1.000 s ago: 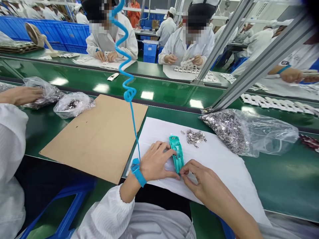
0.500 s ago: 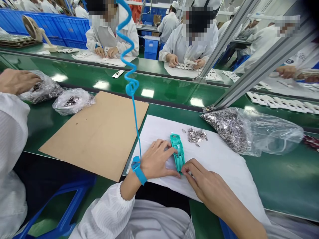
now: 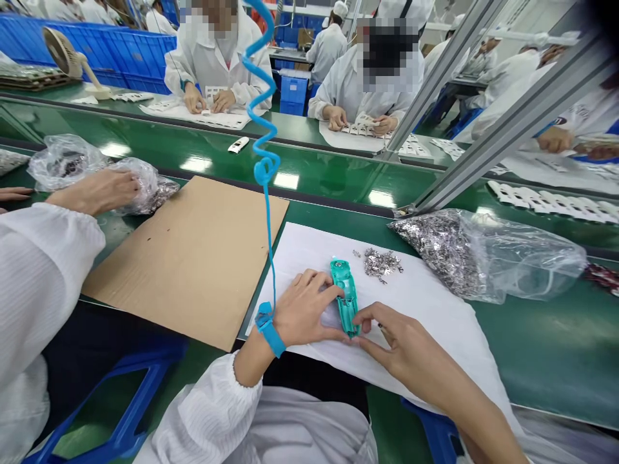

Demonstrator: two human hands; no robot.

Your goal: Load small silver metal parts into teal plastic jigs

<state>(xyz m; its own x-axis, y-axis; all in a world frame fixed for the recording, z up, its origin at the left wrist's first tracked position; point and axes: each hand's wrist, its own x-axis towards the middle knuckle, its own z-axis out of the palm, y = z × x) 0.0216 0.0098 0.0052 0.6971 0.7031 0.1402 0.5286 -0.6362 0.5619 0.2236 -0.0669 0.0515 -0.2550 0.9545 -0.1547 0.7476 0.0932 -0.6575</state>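
Note:
A teal plastic housing [image 3: 345, 293], open side up, lies lengthwise on the white sheet [image 3: 309, 251]. My left hand [image 3: 304, 309], with a blue strap [image 3: 271, 330] around its wrist, steadies the housing between fingers and thumb along its left side and lower end. At the lower right end of the housing, the thumb and curled fingers of my right hand [image 3: 399, 345] touch its edge. Something small and shiny shows between those fingers, too small to name. Just beyond the housing is a loose pile of small metal pieces [image 3: 381, 263].
A clear bag of metal pieces [image 3: 445, 251] lies to the right, near a metal post [image 3: 464, 135]. Brown cardboard [image 3: 193, 258] is on the left. A blue coiled cord [image 3: 264, 129] hangs in front. A co-worker's hand [image 3: 104, 190] reaches over plastic bags at left.
My right thumb and index finger have spread slightly apart at the housing's lower end. My left hand stays put. The co-worker's hand on the left has moved right to the nearer bag.

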